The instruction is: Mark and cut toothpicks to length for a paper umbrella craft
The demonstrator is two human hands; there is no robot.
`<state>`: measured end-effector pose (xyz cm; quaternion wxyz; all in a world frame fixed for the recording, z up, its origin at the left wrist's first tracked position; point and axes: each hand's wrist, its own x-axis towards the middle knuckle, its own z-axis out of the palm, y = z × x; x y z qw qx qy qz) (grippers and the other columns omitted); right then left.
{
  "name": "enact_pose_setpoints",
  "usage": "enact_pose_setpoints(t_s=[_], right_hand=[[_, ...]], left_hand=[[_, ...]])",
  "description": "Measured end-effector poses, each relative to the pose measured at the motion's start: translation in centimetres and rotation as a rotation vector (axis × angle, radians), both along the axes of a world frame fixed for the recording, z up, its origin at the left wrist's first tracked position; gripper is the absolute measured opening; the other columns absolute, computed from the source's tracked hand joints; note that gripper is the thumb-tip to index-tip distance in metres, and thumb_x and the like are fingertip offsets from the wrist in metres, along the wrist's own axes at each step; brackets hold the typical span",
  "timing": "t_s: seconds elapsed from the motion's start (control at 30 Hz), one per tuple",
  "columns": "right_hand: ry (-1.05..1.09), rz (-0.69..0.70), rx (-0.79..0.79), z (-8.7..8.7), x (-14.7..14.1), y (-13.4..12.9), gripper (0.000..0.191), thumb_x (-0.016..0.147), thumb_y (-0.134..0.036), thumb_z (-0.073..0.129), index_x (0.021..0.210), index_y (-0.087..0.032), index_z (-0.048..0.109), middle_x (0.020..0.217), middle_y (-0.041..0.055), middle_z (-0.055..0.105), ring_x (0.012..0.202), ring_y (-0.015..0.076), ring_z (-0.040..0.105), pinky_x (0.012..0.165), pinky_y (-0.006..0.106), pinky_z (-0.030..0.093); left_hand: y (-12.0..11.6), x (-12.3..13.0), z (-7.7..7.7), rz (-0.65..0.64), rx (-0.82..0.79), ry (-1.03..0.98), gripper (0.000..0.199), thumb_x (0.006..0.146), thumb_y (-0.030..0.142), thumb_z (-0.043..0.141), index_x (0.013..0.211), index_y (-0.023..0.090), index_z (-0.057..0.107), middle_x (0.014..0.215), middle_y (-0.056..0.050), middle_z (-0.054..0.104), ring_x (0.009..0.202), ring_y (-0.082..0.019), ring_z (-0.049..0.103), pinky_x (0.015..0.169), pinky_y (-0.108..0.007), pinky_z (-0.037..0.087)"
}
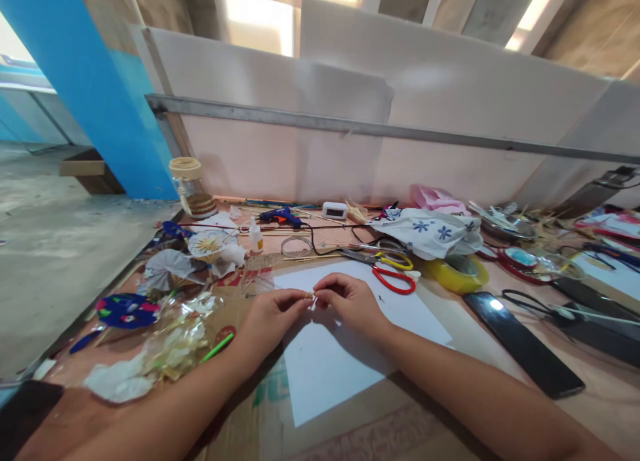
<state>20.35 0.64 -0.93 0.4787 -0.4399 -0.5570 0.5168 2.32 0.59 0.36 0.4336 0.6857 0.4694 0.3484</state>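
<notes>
Above a white sheet of paper (340, 381), my left hand (280, 311) and my right hand (350, 301) meet fingertip to fingertip. Both are closed in a pinch on a tiny whitish piece (314, 302), too small to name. The paper lies on a piece of cardboard (273, 408). Just beyond my right hand rest scissors (395, 280) with one red and one yellow handle loop. A green stick (218, 348) lies beside my left forearm.
At the left are small paper umbrellas (127, 311) and a clear plastic bag (185, 334). Farther back stand a glue bottle (256, 236), a blue glue gun (281, 216) and a lidded jar (193, 191). A yellow tape roll (457, 274) and a black phone (523, 344) lie right.
</notes>
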Motion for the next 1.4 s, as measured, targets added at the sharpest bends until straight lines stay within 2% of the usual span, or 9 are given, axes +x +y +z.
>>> enact_pose_setpoints(t_s=[0.2, 0.4, 0.5, 0.63, 0.93, 1.17, 1.4], right_hand=[[-0.089, -0.002, 0.134, -0.16, 0.08, -0.61, 0.011, 0.078, -0.02, 0.065, 0.087, -0.021, 0.07, 0.083, 0.0015, 0.069, 0.071, 0.0154, 0.063, 0.07, 0.03, 0.051], [-0.264, -0.015, 0.303, -0.35, 0.31, -0.76, 0.029, 0.082, -0.018, 0.061, 0.11, -0.023, 0.067, 0.089, 0.0019, 0.07, 0.08, 0.0161, 0.065, 0.079, 0.032, 0.052], [-0.316, 0.006, 0.228, -0.35, 0.24, -0.61, 0.019, 0.082, -0.019, 0.062, 0.099, -0.022, 0.07, 0.089, 0.003, 0.073, 0.082, 0.0173, 0.066, 0.079, 0.032, 0.052], [-0.312, 0.005, 0.145, -0.47, 0.27, -0.38, 0.008, 0.083, -0.023, 0.064, 0.085, -0.021, 0.071, 0.082, 0.0033, 0.074, 0.076, 0.0182, 0.068, 0.07, 0.03, 0.053], [-0.326, 0.02, 0.109, -0.09, 0.41, -0.62, 0.009, 0.082, -0.024, 0.064, 0.08, -0.021, 0.071, 0.076, 0.0014, 0.074, 0.068, 0.0171, 0.067, 0.065, 0.028, 0.052], [-0.438, 0.035, 0.172, -0.59, 0.47, -0.35, 0.012, 0.084, -0.021, 0.063, 0.086, -0.023, 0.076, 0.084, 0.0022, 0.077, 0.077, 0.0194, 0.069, 0.072, 0.031, 0.051], [-0.494, 0.079, 0.189, -0.39, 0.55, -0.39, 0.016, 0.086, -0.021, 0.063, 0.089, -0.025, 0.078, 0.088, 0.0022, 0.078, 0.08, 0.0214, 0.07, 0.076, 0.033, 0.05]], left_hand=[[0.03, 0.07, -0.13, 0.063, 0.027, -0.007, 0.021, 0.078, 0.034, 0.065, 0.082, 0.02, 0.079, 0.081, -0.004, 0.079, 0.075, -0.021, 0.071, 0.072, -0.03, 0.056], [0.17, -0.15, -0.55, 0.063, 0.083, 0.017, 0.02, 0.078, 0.036, 0.065, 0.08, 0.021, 0.078, 0.083, -0.004, 0.078, 0.077, -0.021, 0.069, 0.074, -0.03, 0.055], [0.19, -0.24, -0.66, 0.053, 0.1, 0.029, 0.019, 0.079, 0.035, 0.066, 0.081, 0.021, 0.078, 0.086, -0.005, 0.078, 0.079, -0.021, 0.069, 0.076, -0.031, 0.055], [0.07, -0.16, -0.49, 0.044, 0.109, 0.042, 0.019, 0.08, 0.035, 0.066, 0.082, 0.021, 0.078, 0.087, -0.005, 0.078, 0.079, -0.02, 0.069, 0.076, -0.03, 0.055], [0.24, -0.14, -0.68, 0.043, 0.132, 0.06, 0.018, 0.082, 0.03, 0.063, 0.086, 0.019, 0.077, 0.086, -0.005, 0.077, 0.079, -0.019, 0.068, 0.076, -0.029, 0.054], [0.23, -0.27, -0.74, 0.032, 0.191, 0.094, 0.014, 0.082, 0.028, 0.063, 0.083, 0.021, 0.075, 0.086, -0.003, 0.077, 0.08, -0.018, 0.068, 0.076, -0.029, 0.052], [-0.09, -0.33, -0.82, 0.032, 0.213, 0.101, 0.013, 0.083, 0.027, 0.062, 0.086, 0.021, 0.074, 0.088, -0.003, 0.076, 0.081, -0.018, 0.068, 0.077, -0.029, 0.052]])
